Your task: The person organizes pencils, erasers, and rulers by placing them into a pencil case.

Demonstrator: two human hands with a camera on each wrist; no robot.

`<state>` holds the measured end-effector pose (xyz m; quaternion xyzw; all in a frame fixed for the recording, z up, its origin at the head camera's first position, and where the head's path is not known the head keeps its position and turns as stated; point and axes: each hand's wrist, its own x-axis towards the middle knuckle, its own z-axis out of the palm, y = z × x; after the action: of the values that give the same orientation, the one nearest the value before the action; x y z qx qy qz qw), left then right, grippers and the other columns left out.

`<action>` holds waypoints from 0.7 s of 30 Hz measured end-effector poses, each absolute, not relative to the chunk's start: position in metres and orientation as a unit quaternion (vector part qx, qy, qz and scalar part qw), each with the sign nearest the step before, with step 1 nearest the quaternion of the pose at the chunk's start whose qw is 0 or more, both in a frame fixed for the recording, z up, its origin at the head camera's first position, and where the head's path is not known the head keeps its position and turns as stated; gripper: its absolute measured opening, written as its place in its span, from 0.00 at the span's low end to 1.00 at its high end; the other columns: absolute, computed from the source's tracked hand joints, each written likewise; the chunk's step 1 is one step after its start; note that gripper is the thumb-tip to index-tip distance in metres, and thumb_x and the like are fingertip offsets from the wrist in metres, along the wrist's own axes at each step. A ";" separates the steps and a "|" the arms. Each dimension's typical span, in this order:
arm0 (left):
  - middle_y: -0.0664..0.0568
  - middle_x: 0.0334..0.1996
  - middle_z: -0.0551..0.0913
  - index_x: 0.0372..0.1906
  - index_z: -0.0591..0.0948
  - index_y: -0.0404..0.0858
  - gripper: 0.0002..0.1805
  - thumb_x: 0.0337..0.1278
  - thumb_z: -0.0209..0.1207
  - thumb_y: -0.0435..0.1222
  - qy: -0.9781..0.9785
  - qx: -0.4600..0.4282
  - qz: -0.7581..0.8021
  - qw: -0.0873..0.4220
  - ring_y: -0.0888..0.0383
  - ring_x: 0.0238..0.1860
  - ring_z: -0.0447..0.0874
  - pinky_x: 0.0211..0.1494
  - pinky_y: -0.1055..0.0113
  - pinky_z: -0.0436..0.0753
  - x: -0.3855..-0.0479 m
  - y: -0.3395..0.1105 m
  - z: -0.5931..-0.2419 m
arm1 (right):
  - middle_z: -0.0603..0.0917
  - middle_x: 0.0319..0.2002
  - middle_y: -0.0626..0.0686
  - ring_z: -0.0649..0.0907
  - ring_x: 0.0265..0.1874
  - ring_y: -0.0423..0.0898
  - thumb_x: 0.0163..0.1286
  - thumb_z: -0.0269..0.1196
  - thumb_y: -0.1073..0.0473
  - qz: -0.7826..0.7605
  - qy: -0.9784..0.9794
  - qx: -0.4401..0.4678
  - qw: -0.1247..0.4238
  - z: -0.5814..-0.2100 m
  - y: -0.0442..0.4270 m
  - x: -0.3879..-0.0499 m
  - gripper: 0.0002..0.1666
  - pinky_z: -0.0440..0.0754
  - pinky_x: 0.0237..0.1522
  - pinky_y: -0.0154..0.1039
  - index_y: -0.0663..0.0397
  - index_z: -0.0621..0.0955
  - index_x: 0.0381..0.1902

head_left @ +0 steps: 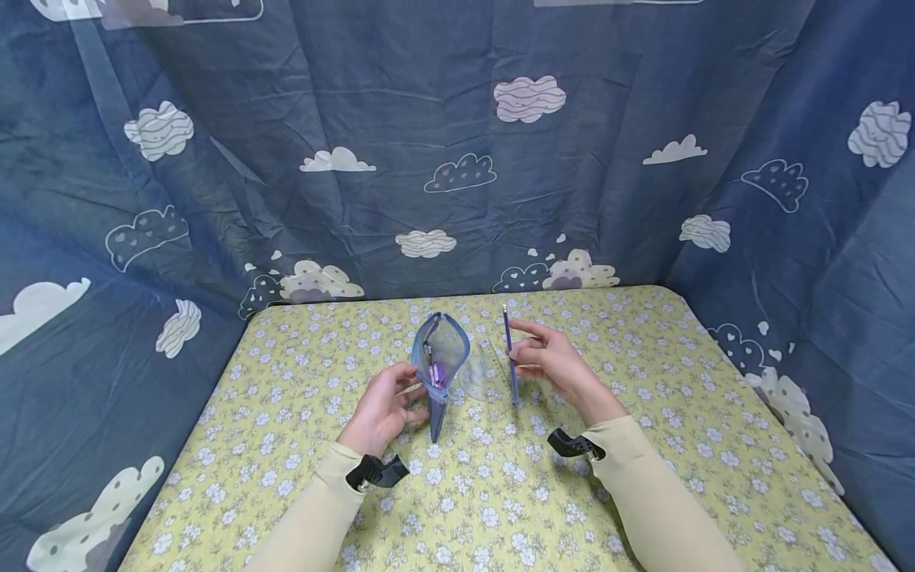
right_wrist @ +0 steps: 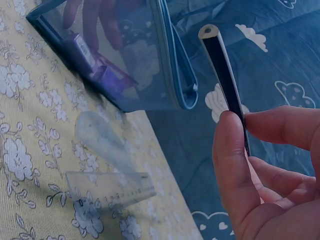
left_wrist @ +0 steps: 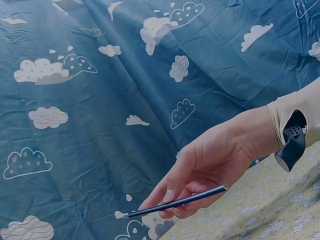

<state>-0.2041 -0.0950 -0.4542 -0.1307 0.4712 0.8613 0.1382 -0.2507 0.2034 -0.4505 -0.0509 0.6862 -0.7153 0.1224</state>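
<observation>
My left hand holds a blue zippered mesh pencil case upright by its near left side, its mouth unzipped and spread. Purple items show through the mesh at the bottom, and fingers of the left hand are visible behind it in the right wrist view. To the right of the case, apart from it, my right hand pinches a dark blue pencil between thumb and fingers. The pencil's flat, unsharpened end faces the right wrist camera. The left wrist view shows the right hand and pencil from the side.
A clear curved plastic piece and a clear ruler-like piece with markings lie on the table between the case and the right hand. The floral yellow cloth covers the table. Dark blue cloud-print curtains hang behind and at both sides.
</observation>
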 end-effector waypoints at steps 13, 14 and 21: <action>0.42 0.44 0.71 0.40 0.75 0.36 0.04 0.69 0.55 0.34 0.475 -0.129 0.860 0.134 0.32 0.67 0.64 0.62 0.24 0.59 -0.203 -0.094 -0.454 | 0.82 0.48 0.64 0.85 0.42 0.51 0.68 0.66 0.68 -0.709 0.692 -0.071 0.117 -0.437 0.193 -0.246 0.38 0.86 0.44 0.46 0.46 0.70 0.74; 0.42 0.44 0.71 0.40 0.75 0.36 0.04 0.69 0.55 0.34 0.475 -0.129 0.860 0.133 0.32 0.67 0.64 0.62 0.24 0.59 -0.203 -0.094 -0.453 | 0.82 0.49 0.66 0.85 0.42 0.52 0.68 0.66 0.67 -0.709 0.691 -0.073 0.118 -0.436 0.192 -0.246 0.38 0.86 0.44 0.46 0.46 0.70 0.74; 0.42 0.45 0.71 0.36 0.75 0.38 0.05 0.69 0.55 0.34 0.474 -0.127 0.860 0.137 0.32 0.68 0.64 0.63 0.24 0.59 -0.204 -0.094 -0.454 | 0.80 0.50 0.69 0.85 0.43 0.52 0.69 0.66 0.66 -0.703 0.694 -0.088 0.126 -0.433 0.186 -0.244 0.38 0.86 0.43 0.46 0.50 0.68 0.75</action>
<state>-0.2037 -0.0943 -0.4543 -0.1269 0.4741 0.8605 0.1367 -0.2437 0.1856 -0.4328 -0.0879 0.6943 -0.7031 0.1257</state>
